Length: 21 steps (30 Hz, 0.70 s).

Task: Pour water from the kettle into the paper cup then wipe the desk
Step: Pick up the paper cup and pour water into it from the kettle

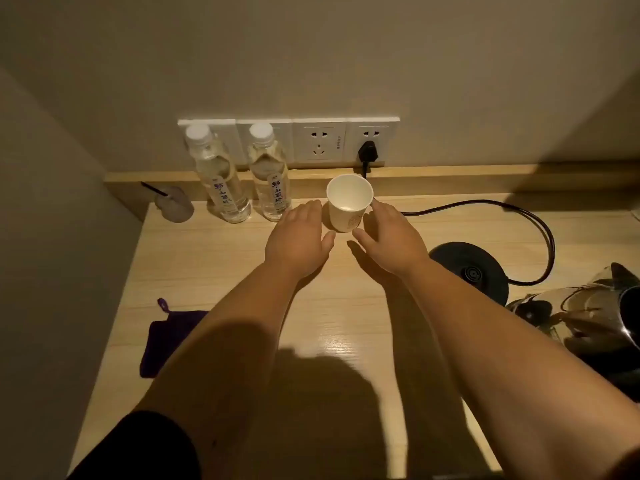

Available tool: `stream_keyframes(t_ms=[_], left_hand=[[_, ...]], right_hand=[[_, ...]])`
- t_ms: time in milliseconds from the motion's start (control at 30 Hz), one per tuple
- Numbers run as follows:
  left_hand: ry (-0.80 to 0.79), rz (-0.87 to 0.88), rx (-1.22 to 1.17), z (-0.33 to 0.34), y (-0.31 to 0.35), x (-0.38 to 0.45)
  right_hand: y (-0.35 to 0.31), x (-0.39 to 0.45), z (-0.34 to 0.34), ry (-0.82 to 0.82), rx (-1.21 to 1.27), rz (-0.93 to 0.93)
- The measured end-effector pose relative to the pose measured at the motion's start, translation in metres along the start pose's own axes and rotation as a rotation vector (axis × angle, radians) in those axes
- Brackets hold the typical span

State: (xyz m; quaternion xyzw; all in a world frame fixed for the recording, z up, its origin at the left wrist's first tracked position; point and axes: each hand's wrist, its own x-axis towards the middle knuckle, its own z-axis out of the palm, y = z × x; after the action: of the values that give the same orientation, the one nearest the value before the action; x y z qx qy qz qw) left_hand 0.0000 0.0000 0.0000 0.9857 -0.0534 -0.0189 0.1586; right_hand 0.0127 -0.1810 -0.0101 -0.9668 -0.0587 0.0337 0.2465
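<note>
The paper cup stands upright on the desk, mouth open, near the back ledge and just below the wall sockets. The left hand lies just left of the cup and the right hand just right of it, both palm-down with fingers loosely spread and holding nothing; whether any fingertip touches the cup wall cannot be determined. This flanking posture suggests the cup is being positioned or steadied, clear of the two water bottles standing left of the cup. The kettle sits well right of the cup, off its black base, which lies between cup and kettle; the base cord runs behind to a plug above the cup. The kettle probably stands there for a right-hand reach. A dark purple cloth lies well left of and nearer than the cup, presumably kept for wiping. Whether the cup holds water cannot be determined.
</note>
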Motion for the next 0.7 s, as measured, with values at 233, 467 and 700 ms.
stream_keyframes(t_ms=[233,467,700], left_hand=[[0.042,0.051,-0.111,0.008,0.004,0.023],[0.094,-0.006,-0.231,0.012,0.003,0.012],[0.065,-0.075,-0.329,0.017,0.019,-0.051]], right_hand=[[0.004,0.017,-0.002,-0.006,0.089,-0.052],[-0.006,0.009,0.001,0.05,0.118,-0.049],[-0.005,-0.048,0.003,0.01,0.169,-0.018]])
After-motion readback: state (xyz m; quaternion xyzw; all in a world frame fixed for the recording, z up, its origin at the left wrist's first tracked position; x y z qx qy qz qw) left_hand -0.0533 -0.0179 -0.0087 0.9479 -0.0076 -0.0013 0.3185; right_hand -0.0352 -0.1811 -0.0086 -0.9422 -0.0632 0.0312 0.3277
